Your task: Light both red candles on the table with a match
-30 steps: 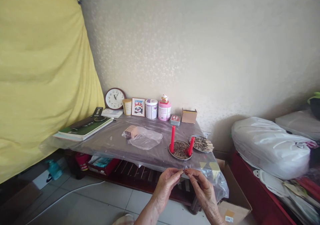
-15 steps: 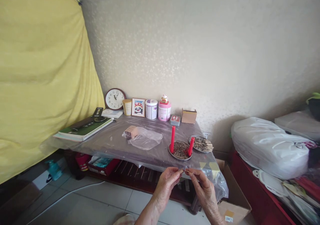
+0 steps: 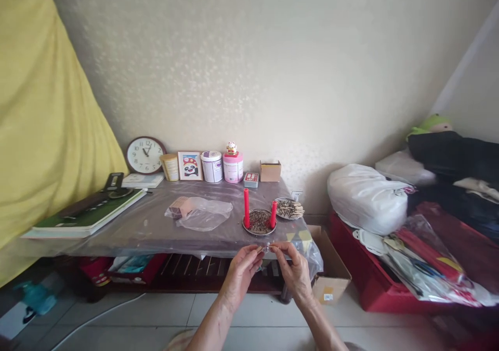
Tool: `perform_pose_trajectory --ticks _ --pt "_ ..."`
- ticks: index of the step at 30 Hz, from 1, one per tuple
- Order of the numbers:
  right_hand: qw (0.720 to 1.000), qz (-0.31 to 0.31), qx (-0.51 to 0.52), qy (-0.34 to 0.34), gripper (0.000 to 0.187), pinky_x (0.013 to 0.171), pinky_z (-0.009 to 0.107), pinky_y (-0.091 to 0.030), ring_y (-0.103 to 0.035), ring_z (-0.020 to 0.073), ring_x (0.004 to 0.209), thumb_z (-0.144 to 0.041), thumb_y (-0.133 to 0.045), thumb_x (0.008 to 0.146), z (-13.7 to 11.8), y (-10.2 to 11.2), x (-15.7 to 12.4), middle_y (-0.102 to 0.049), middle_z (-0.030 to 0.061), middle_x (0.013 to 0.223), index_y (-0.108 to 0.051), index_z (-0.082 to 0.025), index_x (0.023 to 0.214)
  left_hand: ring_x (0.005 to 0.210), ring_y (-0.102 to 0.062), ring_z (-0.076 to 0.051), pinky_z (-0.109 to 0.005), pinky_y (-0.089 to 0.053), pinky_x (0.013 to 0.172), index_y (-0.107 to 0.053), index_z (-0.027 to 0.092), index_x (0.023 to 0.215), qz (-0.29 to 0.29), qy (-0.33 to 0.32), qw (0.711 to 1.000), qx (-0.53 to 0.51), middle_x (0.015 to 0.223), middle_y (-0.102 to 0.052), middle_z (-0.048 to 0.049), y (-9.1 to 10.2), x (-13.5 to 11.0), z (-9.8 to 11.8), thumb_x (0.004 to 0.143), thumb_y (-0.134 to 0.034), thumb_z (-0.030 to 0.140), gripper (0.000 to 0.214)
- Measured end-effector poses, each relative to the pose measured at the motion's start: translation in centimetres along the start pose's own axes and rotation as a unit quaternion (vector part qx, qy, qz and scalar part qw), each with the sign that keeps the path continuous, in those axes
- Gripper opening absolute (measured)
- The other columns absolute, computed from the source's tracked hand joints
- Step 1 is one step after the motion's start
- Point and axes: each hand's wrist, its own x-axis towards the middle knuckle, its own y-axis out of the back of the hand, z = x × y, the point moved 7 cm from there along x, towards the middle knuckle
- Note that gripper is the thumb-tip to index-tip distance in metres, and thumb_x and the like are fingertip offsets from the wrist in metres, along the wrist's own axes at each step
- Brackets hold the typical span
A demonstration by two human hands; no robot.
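Observation:
My left hand (image 3: 242, 272) and my right hand (image 3: 293, 272) meet fingertip to fingertip in front of the low table's (image 3: 156, 231) near edge. Both pinch a tiny object (image 3: 266, 247) between them that is too small to name. Just beyond the hands, a round metal dish (image 3: 259, 222) of dark grains holds a tall red candle (image 3: 246, 208) and a shorter red candle (image 3: 273, 213). A second dish (image 3: 289, 209) with a bundle of thin sticks sits to its right.
A clear plastic sheet covers the table; on it lie a plastic bag with a small box (image 3: 198, 212), a green book (image 3: 83, 217), a clock (image 3: 144, 155), tins and a framed picture by the wall. A cardboard box (image 3: 330, 275) and red chest (image 3: 390, 288) with bags stand right.
The view has swung to the right and pulled back, so the table now sits left of centre. Both hands keep the same pinching pose on the small object.

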Motion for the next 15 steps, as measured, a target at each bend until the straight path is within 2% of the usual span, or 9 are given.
perform_pose_trajectory --ticks 7,11,15 --pt "0.997 0.074 0.022 0.025 0.014 0.073 0.027 -0.055 -0.069 0.0171 0.078 -0.029 -0.053 0.090 -2.0 1.8 -0.4 -0.073 0.0030 0.084 -0.065 -0.022 0.091 0.100 -0.062 -0.020 -0.036 -0.038 0.099 -0.069 0.017 0.090 -0.011 -0.023 1.000 0.012 0.100 -0.073 -0.0077 -2.4 -1.0 1.9 0.077 -0.069 0.026 0.016" --pt "0.993 0.083 0.028 0.078 0.012 0.080 0.030 -0.055 -0.069 0.0186 0.086 -0.023 -0.053 0.090 -3.1 1.9 -0.9 -0.073 0.0054 0.091 -0.064 -0.022 0.094 0.099 -0.062 -0.018 -0.034 -0.039 0.097 -0.070 0.017 0.090 -0.021 -0.028 0.999 0.009 0.099 -0.073 -0.0068 -3.3 -1.5 2.1 0.077 -0.069 0.025 0.015" --pt "0.991 0.080 0.012 0.108 0.013 0.080 0.029 -0.056 -0.069 0.0180 0.086 -0.019 -0.053 0.090 -3.4 1.9 -1.2 -0.072 0.0050 0.090 -0.064 -0.022 0.095 0.101 -0.061 -0.019 -0.034 -0.039 0.097 -0.069 0.018 0.091 -0.018 -0.018 1.000 0.000 0.100 -0.073 -0.0066 -3.3 -1.9 1.6 0.078 -0.068 0.025 0.014"
